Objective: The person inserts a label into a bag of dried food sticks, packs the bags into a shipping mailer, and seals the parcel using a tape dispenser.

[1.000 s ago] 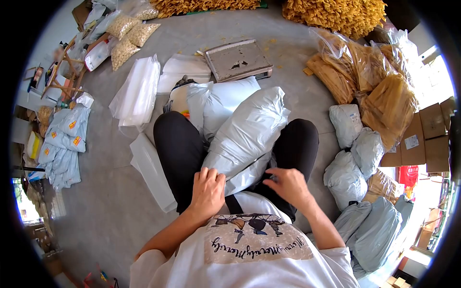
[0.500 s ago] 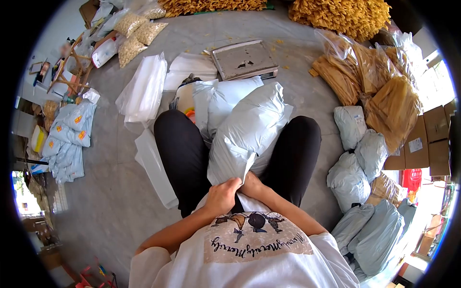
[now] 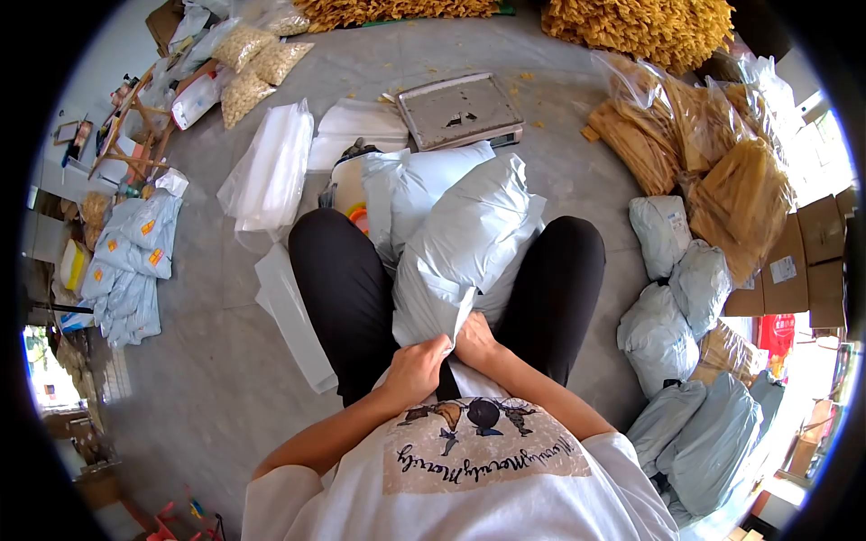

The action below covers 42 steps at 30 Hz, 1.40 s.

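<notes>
A bulging light grey plastic mailing bag (image 3: 465, 239) lies between my knees with its near end toward my body. My left hand (image 3: 417, 370) is closed on the near edge of this bag, thumb and fingers pinching the plastic. Right beside it, my right hand (image 3: 476, 343) grips the same edge, its fingers partly hidden behind a raised fold. Under and beyond the bag rests another pale grey mailing bag (image 3: 437, 176).
A flat scale (image 3: 460, 113) stands beyond the bags. Clear plastic sleeves (image 3: 271, 167) and flat mailers (image 3: 296, 316) lie to the left. Filled grey parcels (image 3: 657, 338), bags of brown dried sheets (image 3: 740, 207) and cardboard boxes (image 3: 821, 243) line the right side.
My right hand has shifted slightly forward along the bag's near edge, and the fold there has moved a little. My left hand keeps its pinch almost in place.
</notes>
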Each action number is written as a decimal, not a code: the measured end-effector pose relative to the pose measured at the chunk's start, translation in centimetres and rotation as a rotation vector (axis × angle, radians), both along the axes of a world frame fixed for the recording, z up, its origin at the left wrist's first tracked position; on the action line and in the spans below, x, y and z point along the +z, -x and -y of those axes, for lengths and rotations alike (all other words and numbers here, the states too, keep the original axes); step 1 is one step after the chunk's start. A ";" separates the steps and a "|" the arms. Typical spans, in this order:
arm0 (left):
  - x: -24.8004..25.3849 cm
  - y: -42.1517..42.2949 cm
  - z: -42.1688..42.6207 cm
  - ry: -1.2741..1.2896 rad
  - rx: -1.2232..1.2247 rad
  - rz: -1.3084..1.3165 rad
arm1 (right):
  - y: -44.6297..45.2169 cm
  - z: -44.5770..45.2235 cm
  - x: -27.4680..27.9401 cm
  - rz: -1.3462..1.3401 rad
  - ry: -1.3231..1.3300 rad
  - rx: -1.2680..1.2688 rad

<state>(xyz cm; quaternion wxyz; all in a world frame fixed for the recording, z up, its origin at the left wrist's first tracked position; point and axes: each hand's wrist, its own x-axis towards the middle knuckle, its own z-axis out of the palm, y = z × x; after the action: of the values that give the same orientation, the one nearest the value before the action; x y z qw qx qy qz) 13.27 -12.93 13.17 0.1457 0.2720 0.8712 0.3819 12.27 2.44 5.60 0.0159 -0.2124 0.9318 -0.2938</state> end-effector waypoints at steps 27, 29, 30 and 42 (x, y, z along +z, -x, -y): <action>-3.3 4.6 0.3 0.363 -0.452 0.174 | -9.3 -12.5 14.8 0.223 0.070 -0.594; -3.2 4.8 0.1 0.376 -0.466 0.176 | -6.1 -8.7 12.5 0.119 0.321 -0.561; -2.8 4.9 0.2 0.363 -0.473 0.206 | -4.6 -7.1 9.9 -0.003 0.197 -0.547; -4.5 4.5 0.2 0.376 -0.464 0.062 | -7.2 -7.3 9.2 0.223 0.340 -0.498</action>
<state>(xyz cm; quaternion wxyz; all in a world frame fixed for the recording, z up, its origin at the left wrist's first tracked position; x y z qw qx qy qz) 8.80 -13.15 8.65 0.3033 0.4204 0.8363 0.1783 19.52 9.72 14.82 0.0097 0.0561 0.8853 -0.4616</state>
